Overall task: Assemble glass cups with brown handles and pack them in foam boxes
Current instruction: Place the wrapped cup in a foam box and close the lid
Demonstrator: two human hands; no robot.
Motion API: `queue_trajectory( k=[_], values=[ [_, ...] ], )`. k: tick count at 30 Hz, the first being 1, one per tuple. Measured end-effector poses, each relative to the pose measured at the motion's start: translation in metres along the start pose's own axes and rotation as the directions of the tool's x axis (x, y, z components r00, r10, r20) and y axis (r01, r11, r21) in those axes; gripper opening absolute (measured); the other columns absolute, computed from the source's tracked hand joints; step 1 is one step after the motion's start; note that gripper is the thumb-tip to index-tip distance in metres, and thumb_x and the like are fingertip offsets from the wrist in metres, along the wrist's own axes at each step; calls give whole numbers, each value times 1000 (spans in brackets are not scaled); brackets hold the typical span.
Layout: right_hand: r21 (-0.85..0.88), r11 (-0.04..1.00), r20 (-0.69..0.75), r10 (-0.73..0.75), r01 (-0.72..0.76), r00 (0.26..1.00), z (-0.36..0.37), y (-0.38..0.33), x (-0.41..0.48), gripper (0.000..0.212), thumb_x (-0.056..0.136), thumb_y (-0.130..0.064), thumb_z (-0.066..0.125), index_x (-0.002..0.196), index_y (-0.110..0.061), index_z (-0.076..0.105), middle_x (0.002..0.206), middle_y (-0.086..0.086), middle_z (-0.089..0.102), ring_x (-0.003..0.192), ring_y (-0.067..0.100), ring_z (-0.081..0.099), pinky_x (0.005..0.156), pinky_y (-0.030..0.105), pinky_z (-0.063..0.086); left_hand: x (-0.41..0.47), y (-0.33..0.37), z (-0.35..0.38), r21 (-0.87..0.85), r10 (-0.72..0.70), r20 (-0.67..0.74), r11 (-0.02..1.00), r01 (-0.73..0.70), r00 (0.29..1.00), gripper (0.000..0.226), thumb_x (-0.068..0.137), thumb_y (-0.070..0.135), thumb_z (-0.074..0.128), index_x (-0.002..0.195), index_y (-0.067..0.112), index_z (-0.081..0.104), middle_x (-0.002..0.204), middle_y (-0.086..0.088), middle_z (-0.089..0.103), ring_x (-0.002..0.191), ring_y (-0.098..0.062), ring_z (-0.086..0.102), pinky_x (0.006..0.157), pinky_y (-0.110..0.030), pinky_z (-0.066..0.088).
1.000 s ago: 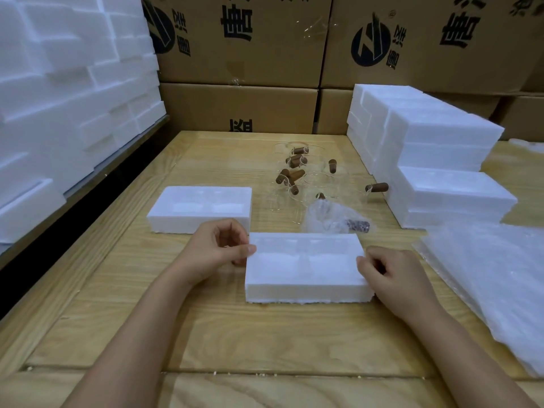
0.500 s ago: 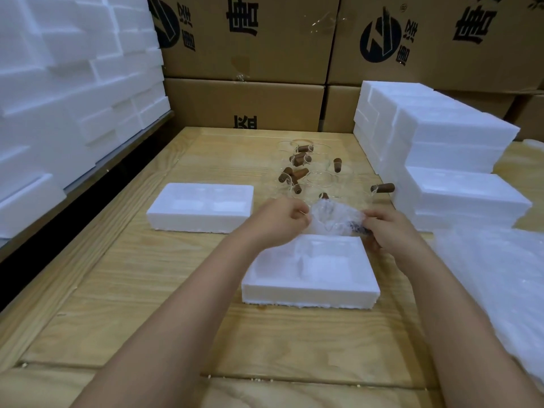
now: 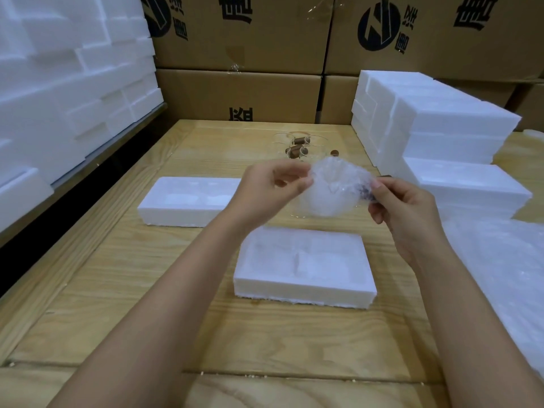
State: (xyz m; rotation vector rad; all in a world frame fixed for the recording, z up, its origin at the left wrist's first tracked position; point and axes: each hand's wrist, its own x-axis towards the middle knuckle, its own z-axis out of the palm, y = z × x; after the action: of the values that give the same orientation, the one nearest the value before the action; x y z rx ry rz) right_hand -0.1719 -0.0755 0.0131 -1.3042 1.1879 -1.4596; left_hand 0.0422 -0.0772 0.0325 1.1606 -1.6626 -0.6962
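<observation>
- Head view: both forearms reach fwd from the bottom edge, with the hands raised above the wooden table (image 3: 141, 290).
- L hand (image 3: 273, 187): fingers curled, thumb + fingertips pinching the left edge of a bubble-wrap bundle (image 3: 332, 191).
- R hand (image 3: 403, 213): back of hand toward the camera, fingers curled, pinching the bundle's right edge.
- The bundle hangs in the air between the two grips, off the table. A dark bit shows inside by the R fingers, poss. a brown handle; too blurred to tell.
- Near foam box (image 3: 303, 287): flat on the table, recesses up, just below and nearer than the bundle.
- Second foam box (image 3: 188, 201): flat, to the left, partly behind the L wrist.
- Glass cups w/ brown handles (image 3: 297, 147): loose cluster at far-centre of the table, behind the bundle.
- Foam stack (image 3: 441, 128) at far right, bubble-wrap sheets (image 3: 500, 275) at near right, cartons (image 3: 241, 92) at the back.
</observation>
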Motion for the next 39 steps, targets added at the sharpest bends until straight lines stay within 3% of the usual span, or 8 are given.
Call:
queue_trajectory(
  k=[5,11,19,24,32,35,39],
  values=[
    [103,990,300,63,-98,952,14,-14,-19,19,72,-23,64,81,-7,64,56,-3,60,45,11,53,41,19,41,-17,-2,-41,-265,-28,103,963,54,994,23,69,20,75,91,19,69,87,9,71,85,-4,68,76,-15,51],
    [-27,989,500,138,-144,855,27,-10,-27,24,65,-22,70,77,-3,62,58,3,58,46,16,56,41,22,44,-41,-32,-62,-322,-101,287,927,195,953,40,65,9,74,102,25,73,98,-8,66,91,-14,64,78,-23,53],
    [-123,983,528,179,-134,830,28,0,-25,21,69,-19,70,79,-2,60,58,-1,60,49,18,58,44,25,48,-47,-43,-59,-309,-126,288,926,217,949,37,62,6,75,96,19,74,102,-22,66,92,-20,64,80,-23,54],
    [-195,980,499,64,40,864,36,3,-15,5,84,-5,65,80,-4,62,63,-2,60,51,13,54,59,21,48,-45,-45,-58,-248,-138,221,949,192,966,39,62,9,77,100,17,72,107,-25,67,93,-20,66,83,-25,55],
    [-271,947,507,-12,172,862,42,13,-5,15,90,0,59,83,-12,65,75,0,63,67,10,59,71,23,52,-45,-49,-55,-175,-121,147,974,147,982,38,72,-7,76,97,21,72,97,-14,69,84,-8,66,79,-16,52],
    [-329,922,528,0,205,849,42,16,-5,16,90,-4,61,82,-16,65,75,0,64,69,10,59,72,26,51,-45,-50,-54,-176,-123,153,973,150,980,36,71,-8,76,96,17,72,99,-10,68,88,-11,65,86,-19,52],
    [-414,871,534,-2,263,846,43,18,-5,24,90,-11,62,76,-30,64,69,-13,63,69,5,57,69,22,47,-46,-52,-53,-143,-90,176,983,116,980,34,71,-5,78,93,21,72,110,3,69,103,-8,65,91,-19,49]
  ],
)
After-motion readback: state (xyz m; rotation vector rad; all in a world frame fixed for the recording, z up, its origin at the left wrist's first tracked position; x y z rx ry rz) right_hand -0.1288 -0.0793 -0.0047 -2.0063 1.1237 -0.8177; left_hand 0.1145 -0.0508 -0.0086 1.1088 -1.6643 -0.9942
